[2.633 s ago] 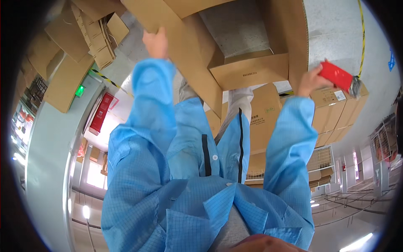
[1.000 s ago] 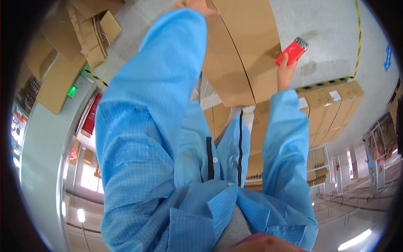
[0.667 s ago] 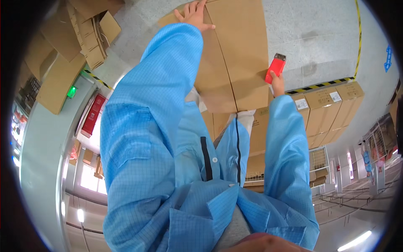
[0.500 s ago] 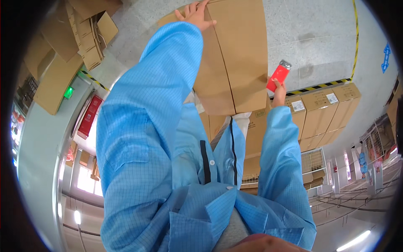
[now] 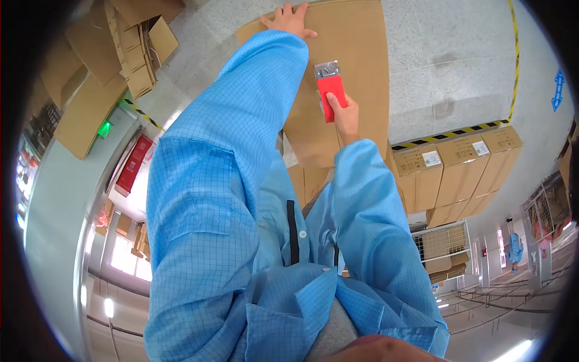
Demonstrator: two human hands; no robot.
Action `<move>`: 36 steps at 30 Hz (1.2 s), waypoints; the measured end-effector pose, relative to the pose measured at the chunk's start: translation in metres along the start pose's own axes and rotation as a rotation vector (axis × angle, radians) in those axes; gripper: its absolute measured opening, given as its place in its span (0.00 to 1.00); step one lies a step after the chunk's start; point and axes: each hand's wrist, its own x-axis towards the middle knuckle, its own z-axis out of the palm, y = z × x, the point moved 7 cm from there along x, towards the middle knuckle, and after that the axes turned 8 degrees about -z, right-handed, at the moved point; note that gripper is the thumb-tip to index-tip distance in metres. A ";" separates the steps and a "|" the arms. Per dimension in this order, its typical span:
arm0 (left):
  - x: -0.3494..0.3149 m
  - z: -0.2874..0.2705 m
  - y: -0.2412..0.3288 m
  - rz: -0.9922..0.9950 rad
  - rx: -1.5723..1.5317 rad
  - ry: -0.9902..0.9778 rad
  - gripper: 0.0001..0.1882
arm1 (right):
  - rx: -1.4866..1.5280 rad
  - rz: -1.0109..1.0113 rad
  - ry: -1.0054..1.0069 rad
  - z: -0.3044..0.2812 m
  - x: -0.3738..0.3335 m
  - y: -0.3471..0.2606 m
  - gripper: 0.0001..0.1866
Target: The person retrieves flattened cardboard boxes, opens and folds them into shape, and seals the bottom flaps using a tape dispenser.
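The left hand (image 5: 288, 23), fingers spread apart, lies on the carton's (image 5: 365, 66) far end, apparently to hold its top flat. The right hand (image 5: 346, 119) is clamped round the red tool's (image 5: 333, 96) body, probably to leave the metal head (image 5: 327, 69) clear; the tool is over the carton's middle, though contact cannot be told.

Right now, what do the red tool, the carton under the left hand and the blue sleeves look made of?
Red tool: probably plastic or painted metal, smooth, evenly coloured; its silver end shines like metal.
Carton: likely cardboard, matte brown, in stiff flat panels.
Blue sleeves: woven cloth, possibly synthetic, with soft folds and fine dark grid.
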 end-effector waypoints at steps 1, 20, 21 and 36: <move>0.001 0.000 -0.003 0.002 0.006 -0.017 0.49 | -0.033 0.055 0.001 0.000 0.001 0.021 0.15; -0.054 0.115 0.019 0.318 -0.357 -1.003 0.20 | -0.167 -0.035 -0.040 -0.012 -0.009 0.072 0.17; -0.055 0.116 0.020 0.311 -0.368 -1.051 0.17 | -0.166 -0.060 -0.034 -0.012 -0.009 0.067 0.15; -0.012 0.047 0.044 0.516 -0.332 -0.500 0.07 | -0.313 -0.051 0.101 -0.028 -0.018 0.015 0.19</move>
